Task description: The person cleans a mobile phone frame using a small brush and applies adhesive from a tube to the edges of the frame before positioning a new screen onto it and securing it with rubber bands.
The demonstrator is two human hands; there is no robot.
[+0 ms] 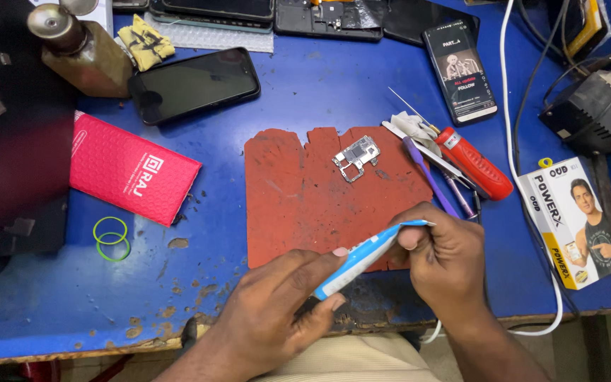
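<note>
Both grips closed on blue-white tube point(362, 258): left hand point(277, 311) low, right hand point(443, 258) high; axis diagonal.

You are at a phone repair bench in a small workshop. A worn blue table point(305, 92), chipped along its near edge, carries a red work mat point(298, 205) at centre with a bare circuit board point(356, 157) on it. Phones point(194, 85) and opened handsets lie along the top of the frame, a red-handled screwdriver point(474, 163) and tweezers at centre right, a soldering unit point(592, 113) at upper right.
</note>
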